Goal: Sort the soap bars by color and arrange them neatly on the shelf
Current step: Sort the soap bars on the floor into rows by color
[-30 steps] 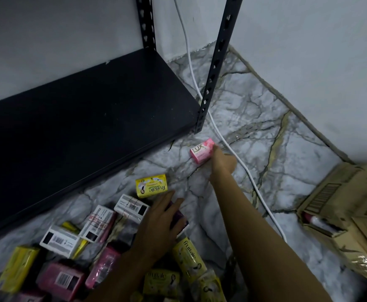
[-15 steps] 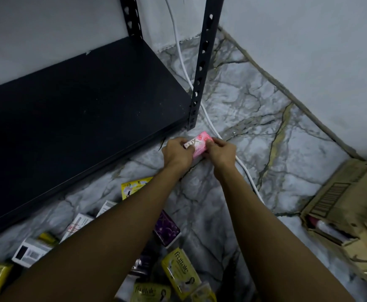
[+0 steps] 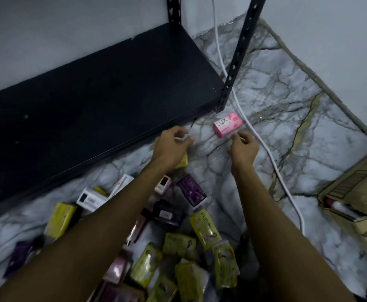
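head view | looks forward-down from above | near floor point(image 3: 287, 101) and shelf point(image 3: 91, 101) | single view

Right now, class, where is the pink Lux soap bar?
The pink Lux soap bar lies on the marble floor by the shelf post's foot, beside the white cable, just beyond the right hand.

The black shelf board point(image 3: 95, 101) lies bare and open from the front. Its upright post point(image 3: 237, 62) stands at the right corner, and a white cable point(image 3: 263, 144) runs on the floor just behind it. The pink soap box point(image 3: 228, 124) lies alone on the marble floor point(image 3: 287, 110) beside the post, with free floor on its left. The scattered soap boxes point(image 3: 178, 247) crowd the near floor. A cardboard box point(image 3: 357, 205) blocks the right side.
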Demonstrator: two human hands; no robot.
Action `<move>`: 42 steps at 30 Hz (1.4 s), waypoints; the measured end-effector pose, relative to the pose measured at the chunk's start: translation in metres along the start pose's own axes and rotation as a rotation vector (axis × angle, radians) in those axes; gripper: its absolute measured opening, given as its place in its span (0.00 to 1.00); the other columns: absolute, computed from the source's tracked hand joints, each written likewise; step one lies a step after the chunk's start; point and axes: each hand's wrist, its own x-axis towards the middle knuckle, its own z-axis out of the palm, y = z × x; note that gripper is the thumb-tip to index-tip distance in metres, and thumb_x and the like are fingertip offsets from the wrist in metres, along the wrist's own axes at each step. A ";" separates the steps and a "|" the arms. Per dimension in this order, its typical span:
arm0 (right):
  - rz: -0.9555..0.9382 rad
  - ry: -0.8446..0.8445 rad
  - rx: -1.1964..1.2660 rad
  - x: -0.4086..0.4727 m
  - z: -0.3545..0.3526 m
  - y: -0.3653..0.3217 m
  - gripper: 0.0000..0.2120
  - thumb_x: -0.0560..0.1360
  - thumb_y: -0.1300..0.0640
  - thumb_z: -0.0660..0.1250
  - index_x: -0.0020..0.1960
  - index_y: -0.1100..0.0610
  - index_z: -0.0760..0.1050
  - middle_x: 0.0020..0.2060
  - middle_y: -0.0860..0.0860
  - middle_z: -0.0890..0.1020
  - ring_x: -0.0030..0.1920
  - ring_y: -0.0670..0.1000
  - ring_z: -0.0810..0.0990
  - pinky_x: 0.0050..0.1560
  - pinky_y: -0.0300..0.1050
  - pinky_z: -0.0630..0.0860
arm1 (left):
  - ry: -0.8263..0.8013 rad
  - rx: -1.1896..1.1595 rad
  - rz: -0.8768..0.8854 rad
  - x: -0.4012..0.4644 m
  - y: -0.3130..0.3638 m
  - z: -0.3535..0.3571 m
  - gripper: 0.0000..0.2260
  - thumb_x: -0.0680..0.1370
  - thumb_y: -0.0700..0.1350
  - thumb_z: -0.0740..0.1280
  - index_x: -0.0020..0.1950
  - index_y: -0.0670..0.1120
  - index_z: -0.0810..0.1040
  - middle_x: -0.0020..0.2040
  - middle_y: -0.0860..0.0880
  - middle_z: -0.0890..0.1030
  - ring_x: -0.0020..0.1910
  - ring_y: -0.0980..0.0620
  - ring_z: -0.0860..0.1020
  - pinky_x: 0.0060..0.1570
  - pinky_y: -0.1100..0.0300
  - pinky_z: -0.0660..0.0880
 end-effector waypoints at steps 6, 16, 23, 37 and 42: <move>-0.220 -0.177 -0.175 -0.133 0.018 0.020 0.05 0.74 0.68 0.66 0.46 0.64 0.80 0.37 0.55 0.80 0.39 0.50 0.78 0.43 0.41 0.76 | 0.036 0.140 -0.047 -0.092 -0.074 -0.088 0.04 0.75 0.43 0.74 0.47 0.50 0.82 0.43 0.49 0.85 0.42 0.53 0.83 0.47 0.61 0.78; -0.516 -0.753 -0.726 -0.301 0.019 0.089 0.19 0.71 0.67 0.62 0.62 0.63 0.77 0.57 0.61 0.79 0.55 0.63 0.78 0.55 0.51 0.76 | -0.068 0.357 -0.174 -0.226 -0.171 -0.088 0.19 0.71 0.52 0.71 0.62 0.53 0.78 0.54 0.47 0.81 0.54 0.44 0.80 0.49 0.50 0.78; -0.391 -0.630 -0.783 -0.301 0.014 0.096 0.14 0.75 0.66 0.62 0.59 0.62 0.76 0.53 0.61 0.76 0.51 0.61 0.78 0.47 0.45 0.72 | 0.113 0.382 -0.066 -0.227 -0.177 -0.095 0.15 0.74 0.48 0.73 0.59 0.47 0.81 0.57 0.45 0.77 0.61 0.42 0.72 0.59 0.50 0.73; -0.135 -0.573 -0.811 -0.308 0.051 0.098 0.28 0.70 0.60 0.76 0.60 0.60 0.60 0.51 0.60 0.78 0.49 0.62 0.80 0.42 0.49 0.73 | -0.045 0.649 -0.106 -0.202 -0.204 -0.142 0.35 0.69 0.45 0.78 0.73 0.60 0.70 0.74 0.44 0.63 0.67 0.39 0.70 0.65 0.48 0.72; 0.041 -0.601 -0.467 -0.308 0.037 0.073 0.14 0.71 0.58 0.75 0.51 0.58 0.72 0.41 0.52 0.80 0.39 0.51 0.80 0.39 0.47 0.78 | 0.000 0.557 -0.179 -0.201 -0.190 -0.156 0.28 0.68 0.65 0.74 0.67 0.59 0.76 0.66 0.44 0.70 0.62 0.40 0.75 0.63 0.50 0.73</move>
